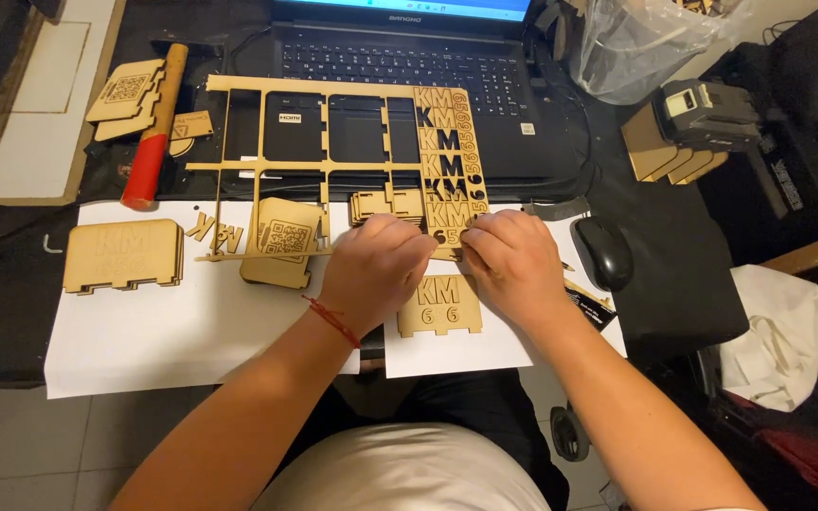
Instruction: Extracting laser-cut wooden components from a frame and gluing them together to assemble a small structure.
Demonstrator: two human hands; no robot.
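1. Both hands, left hand (374, 270) and right hand (513, 265), press curled fingers down on the lower edge of the cut wooden sheet (347, 161), which lies over the laptop (400, 66) and white paper (191, 322).
2. Seemingly, pieces are being popped free; a finished plaque (440, 306) lies just below.
3. Next calls for gentle, steady pressure.

Fingertips hidden behind laser-cut wooden sheet (352, 151)

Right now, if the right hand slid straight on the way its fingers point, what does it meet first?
The right hand points up-left, fingertips already on the cut wooden sheet. Going on, it would probably cross the sheet's letter strip; beyond that sits the laptop.
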